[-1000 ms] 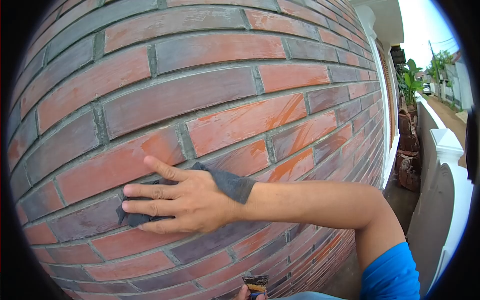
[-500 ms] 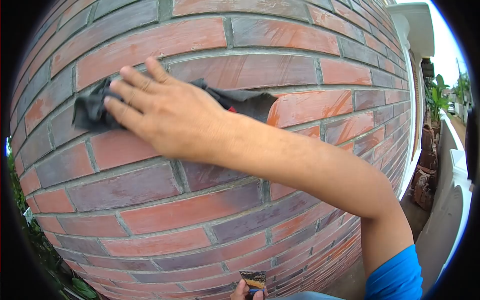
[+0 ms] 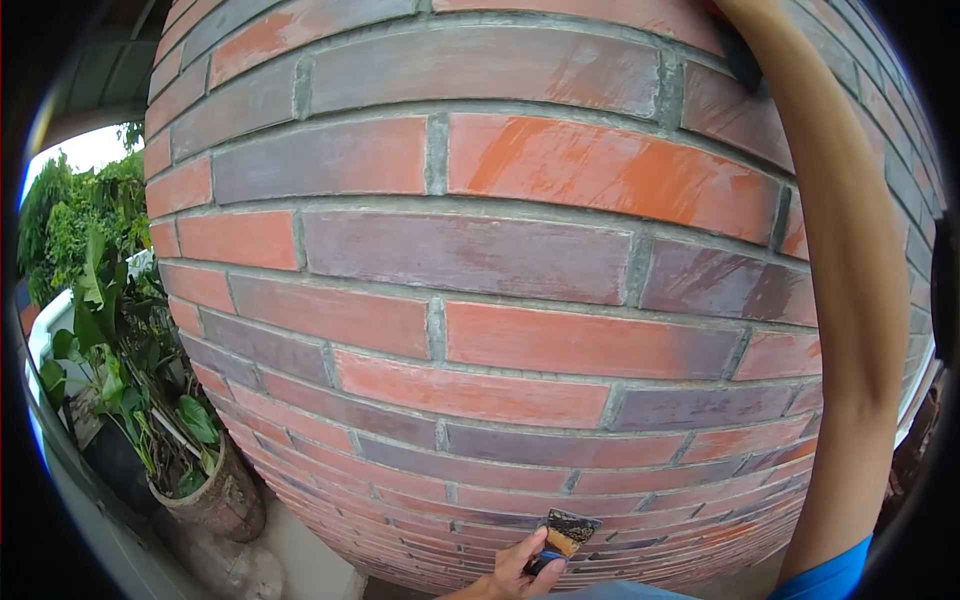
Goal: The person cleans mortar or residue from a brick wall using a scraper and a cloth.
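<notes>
My right arm reaches up the right side to the top edge, where my right hand (image 3: 738, 6) is mostly cut off. Under it a piece of dark cloth (image 3: 742, 58) lies against the brick wall (image 3: 480, 258); the fingers are out of sight. Low in the middle, my left hand (image 3: 522, 566) is closed around what looks like a putty knife (image 3: 570, 532). Its broad flat end is mottled black with a tan patch, and a bit of blue shows near the fingers. Orange, wet-looking streaks mark one red brick (image 3: 610, 172) left of my right forearm.
A rough round pot (image 3: 222, 500) with a leafy green plant (image 3: 110, 360) stands at the wall's left end, on pale concrete (image 3: 300, 560). Trees (image 3: 75, 225) are behind it. A roof underside (image 3: 100, 70) overhangs at the upper left.
The view has swung left, bringing the potted plant into sight. My right hand, with the cloth, has gone from the middle left to the top right edge. My left hand still holds the putty knife.
</notes>
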### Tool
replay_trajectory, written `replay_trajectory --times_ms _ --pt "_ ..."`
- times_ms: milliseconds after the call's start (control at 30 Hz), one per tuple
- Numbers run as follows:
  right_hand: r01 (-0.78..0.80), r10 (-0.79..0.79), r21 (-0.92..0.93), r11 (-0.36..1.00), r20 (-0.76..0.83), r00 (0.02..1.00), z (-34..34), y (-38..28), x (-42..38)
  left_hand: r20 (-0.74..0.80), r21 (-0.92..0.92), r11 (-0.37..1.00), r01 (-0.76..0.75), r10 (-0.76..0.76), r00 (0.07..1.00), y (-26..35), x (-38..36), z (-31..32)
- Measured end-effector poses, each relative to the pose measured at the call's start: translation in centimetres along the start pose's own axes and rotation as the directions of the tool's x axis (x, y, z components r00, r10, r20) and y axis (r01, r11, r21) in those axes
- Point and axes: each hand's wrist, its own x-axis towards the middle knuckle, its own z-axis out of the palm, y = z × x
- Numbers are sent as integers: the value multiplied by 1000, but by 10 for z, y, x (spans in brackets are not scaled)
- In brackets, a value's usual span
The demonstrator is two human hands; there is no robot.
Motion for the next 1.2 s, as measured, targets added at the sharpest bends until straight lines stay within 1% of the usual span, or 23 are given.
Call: replay_trajectory --times_ms 33,67,100,133,167,200,267,300,333,467,500,567,667,733,800,833,900,933,967,1033,1100,1167,1200 --pt "171 -169 64 983 -42 985 19 -26 -17 47 144 973 -181 176 983 -6 0 -9" --pt "306 -310 163 938 3 951 26 -61 -36 93 273 893 -358 346 934 -12 1 -18" --pt "382 -384 297 875 -55 922 32 -98 -68 181 389 771 -504 472 863 -15 -3 -23" --pt "587 -594 231 776 -43 803 47 -126 -89 126 357 755 -550 544 829 -9 2 -20" --pt "570 -581 213 794 -11 814 45 -161 -119 99 350 755 -554 558 824 -8 0 -21" --pt "635 -633 234 736 -94 769 53 -187 -149 75 342 755 -560 572 817 -8 -2 -23" --pt "588 -703 495 640 66 709 41 -229 -208 27 328 787 -523 546 837 -16 -16 -33" --pt "608 -757 575 547 30 652 34 -236 -231 8 324 787 -525 553 833 -12 -22 -37" --pt "470 -668 712 522 -1 744 41 -248 -273 -8 322 785 -529 562 827 -8 -26 -42" --pt "579 -902 768 274 -4 432 2 -229 -332 -121 283 808 -517 565 816 -1 -37 -57" --pt "477 -873 827 296 31 487 -6 -225 -346 -140 297 812 -503 558 818 2 -42 -61" --pt "403 -855 862 308 66 514 -19 -214 -358 -169 334 790 -514 587 792 15 -40 -65" --pt "469 -893 828 308 81 442 -49 -181 -358 -284 375 801 -467 579 764 22 -46 -66" --pt "474 -917 827 302 116 382 -65 -156 -356 -289 408 814 -414 545 787 21 -52 -77" --pt "489 -893 774 403 215 396 -85 -126 -345 -316 428 833 -350 501 806 20 -59 -89" --pt "439 -808 733 519 254 531 -96 -110 -348 -335 432 843 -321 481 810 20 -61 -94" --pt "411 -600 448 794 467 649 -127 -64 -347 -426 450 866 -216 421 801 21 -63 -101" --pt "311 -402 273 910 400 824 -134 -33 -360 -465 447 878 -172 392 794 19 -66 -106" --pt "259 -283 120 959 291 914 -145 1 -365 -503 441 889 -127 362 785 16 -68 -110" --pt "93 -45 -354 931 141 989 -169 59 -394 -575 366 922 -124 329 749 14 -67 -111" --pt "-87 127 -537 839 36 991 -186 73 -432 -659 290 940 -180 333 675 7 -61 -108" --pt "-177 132 -471 864 -128 983 -189 68 -462 -631 351 926 -140 344 695 6 -54 -104" --pt "-228 193 -443 867 -122 974 -188 53 -477 -625 375 920 -110 339 703 -1 -54 -103"
